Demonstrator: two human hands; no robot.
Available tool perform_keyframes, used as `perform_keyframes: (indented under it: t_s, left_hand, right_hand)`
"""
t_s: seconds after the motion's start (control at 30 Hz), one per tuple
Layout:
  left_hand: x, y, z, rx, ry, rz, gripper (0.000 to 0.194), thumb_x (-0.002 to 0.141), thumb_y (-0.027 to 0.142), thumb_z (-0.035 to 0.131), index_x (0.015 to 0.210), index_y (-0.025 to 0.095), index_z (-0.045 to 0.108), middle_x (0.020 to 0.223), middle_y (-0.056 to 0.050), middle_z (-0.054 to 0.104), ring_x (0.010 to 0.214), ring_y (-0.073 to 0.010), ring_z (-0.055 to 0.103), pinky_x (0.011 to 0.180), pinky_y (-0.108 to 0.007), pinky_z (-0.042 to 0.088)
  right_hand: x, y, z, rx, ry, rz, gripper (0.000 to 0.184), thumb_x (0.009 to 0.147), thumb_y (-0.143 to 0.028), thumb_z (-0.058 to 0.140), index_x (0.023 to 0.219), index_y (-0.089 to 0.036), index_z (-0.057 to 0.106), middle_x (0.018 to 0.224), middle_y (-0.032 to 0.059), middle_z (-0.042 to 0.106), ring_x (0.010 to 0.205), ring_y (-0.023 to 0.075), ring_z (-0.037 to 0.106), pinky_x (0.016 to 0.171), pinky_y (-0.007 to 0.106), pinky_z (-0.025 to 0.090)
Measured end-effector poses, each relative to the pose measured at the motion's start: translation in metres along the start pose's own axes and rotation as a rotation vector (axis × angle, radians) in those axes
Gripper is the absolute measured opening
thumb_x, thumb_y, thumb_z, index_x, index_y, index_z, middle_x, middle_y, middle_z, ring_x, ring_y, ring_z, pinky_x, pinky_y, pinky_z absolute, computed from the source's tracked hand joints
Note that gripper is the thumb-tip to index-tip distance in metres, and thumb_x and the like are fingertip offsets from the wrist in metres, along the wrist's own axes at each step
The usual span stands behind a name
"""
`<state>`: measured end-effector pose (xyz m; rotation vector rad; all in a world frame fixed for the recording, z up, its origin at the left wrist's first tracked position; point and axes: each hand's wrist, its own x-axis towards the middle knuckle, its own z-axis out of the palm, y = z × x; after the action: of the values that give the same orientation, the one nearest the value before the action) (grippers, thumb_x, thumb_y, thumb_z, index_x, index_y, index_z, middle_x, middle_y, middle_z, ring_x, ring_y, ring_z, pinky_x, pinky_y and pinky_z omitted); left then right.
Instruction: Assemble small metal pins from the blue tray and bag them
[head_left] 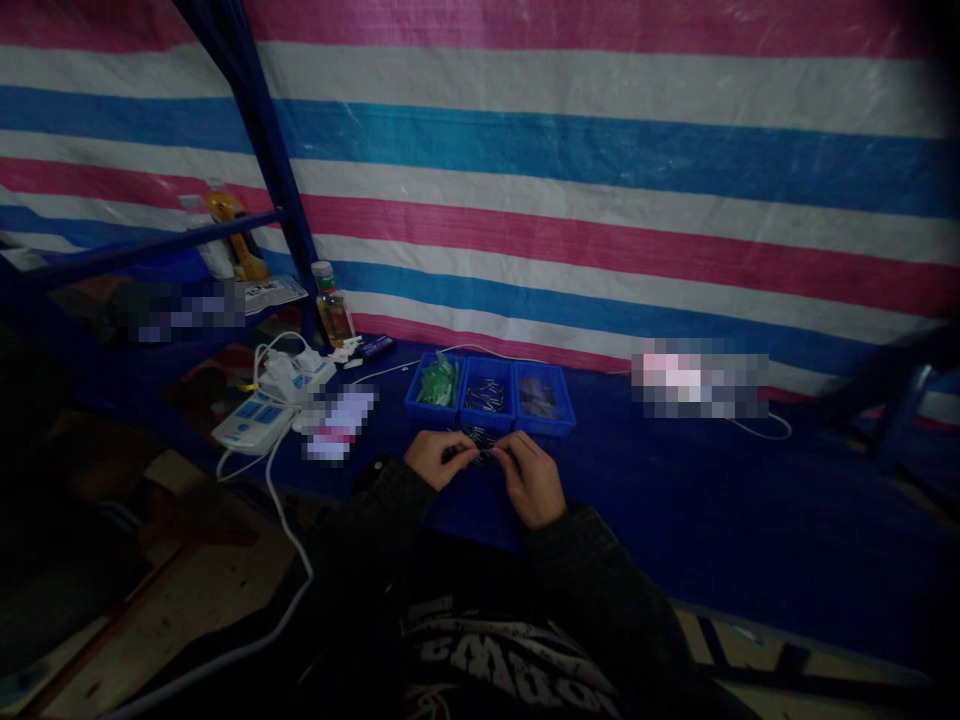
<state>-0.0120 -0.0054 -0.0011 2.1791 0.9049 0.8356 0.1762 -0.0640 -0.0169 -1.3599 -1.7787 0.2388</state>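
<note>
My left hand [440, 457] and my right hand [534, 480] meet just in front of three blue bins, fingertips pinched close together. Whatever is between the fingers is too small and dark to make out. Right behind the fingertips lies a small heap of thin dark pieces [478, 436], which look like screws. The left bin [433, 411] holds green plastic pieces [439, 381]. Similar thin dark metal pieces [486, 395] lie in the middle bin [487, 417]. Small brownish pieces [538, 397], not clear in kind, fill part of the right bin [545, 427].
White power strips [255, 422] with plugs and cables sit at the left, beside a blurred-out phone-like item [341, 424]. A bottle [334, 305] stands behind them. A blue metal frame post [274, 150] rises at left. Striped sheeting [600, 200] hangs behind the blue table [712, 520].
</note>
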Motion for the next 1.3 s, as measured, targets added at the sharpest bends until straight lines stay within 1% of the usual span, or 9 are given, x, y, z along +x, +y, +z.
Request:
perform_keyframes:
  t_s: [0.2,0.4,0.73,1.0,1.3]
  left_hand:
    - [0.0,0.0009,-0.0009,-0.007,-0.006,-0.003,0.021,0.089,0.031,0.061,0.083,0.014,0.072,0.064,-0.001,0.069,0.051,-0.0081,0.055,0.054,-0.018,0.041]
    - [-0.0005,0.0002,-0.0009,-0.011,-0.006,0.014,0.021,0.089,0.031,0.061,0.084,0.013,0.072,0.064,-0.001,0.069,0.051,-0.0078,0.055,0.054,-0.017,0.04]
    - [-0.0002,-0.0022,0.0007,-0.006,-0.019,-0.012,0.021,0.088,0.032,0.062,0.084,0.013,0.071,0.063,-0.001,0.068,0.053,-0.0083,0.056,0.053,-0.017,0.04]
    - [-0.0004,-0.0016,0.0002,-0.001,-0.029,-0.005,0.021,0.088,0.032,0.062,0.084,0.013,0.071,0.063,-0.001,0.068,0.052,-0.008,0.054,0.052,-0.017,0.039]
    - [0.0,-0.0004,0.0,0.009,-0.025,0.001,0.018,0.087,0.03,0.064,0.083,0.013,0.071,0.061,0.0,0.066,0.05,-0.0071,0.051,0.053,-0.017,0.038]
  right_hand:
    - [0.0,0.0001,-0.0002,-0.033,-0.06,0.001,0.03,0.101,-0.033,0.04,0.078,-0.022,0.056,0.077,0.0026,0.061,0.073,0.0171,0.06,0.071,0.028,0.043]
    - [0.0002,-0.0006,-0.0005,0.013,-0.072,-0.023,0.027,0.101,-0.029,0.042,0.081,-0.022,0.059,0.081,0.0031,0.062,0.077,0.0174,0.061,0.074,0.028,0.044]
    - [-0.0005,-0.0013,0.0006,0.103,-0.009,-0.087,0.014,0.096,-0.021,0.051,0.091,-0.022,0.063,0.092,0.0046,0.065,0.087,0.0182,0.063,0.082,0.029,0.048]
    - [-0.0008,-0.0015,0.0004,0.114,0.026,-0.103,0.014,0.096,-0.02,0.051,0.094,-0.023,0.065,0.094,0.0045,0.064,0.089,0.0179,0.064,0.082,0.029,0.049]
    - [-0.001,0.0001,0.001,0.104,0.048,-0.115,0.014,0.095,-0.02,0.052,0.092,-0.022,0.066,0.094,0.0052,0.064,0.088,0.0185,0.064,0.081,0.03,0.05]
